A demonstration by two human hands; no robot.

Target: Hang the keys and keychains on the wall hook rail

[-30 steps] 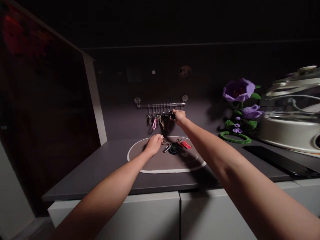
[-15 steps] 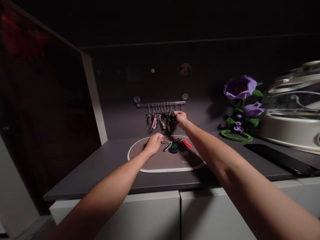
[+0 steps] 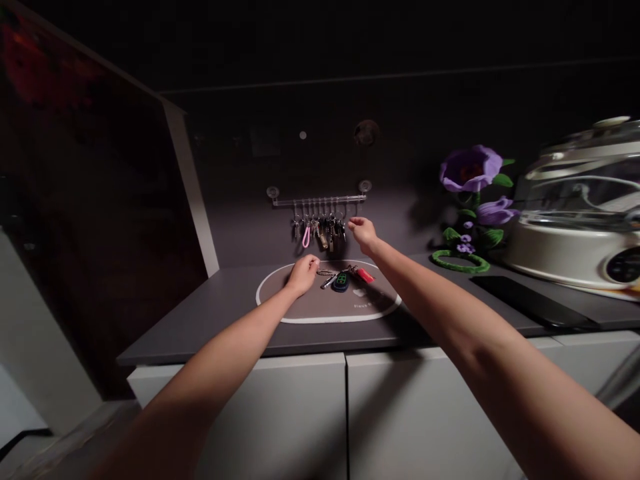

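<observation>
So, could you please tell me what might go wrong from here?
The right hand is close beside the hanging keys and could knock some off. The round mounts holding the rail might slip under that weight. The left hand, beside the chain, could drag the car key across the mat.

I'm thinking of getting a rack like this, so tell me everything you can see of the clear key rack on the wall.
The key rack is a slim, see-through rail, plastic or glass by its look, running nearly level along the dark wall. A round, clear mount sits at each end. Thin hooks hang in a row beneath, bearing bunches of keys and a pink loop. The right hand is beside the rightmost keys, showing a gap.
</observation>
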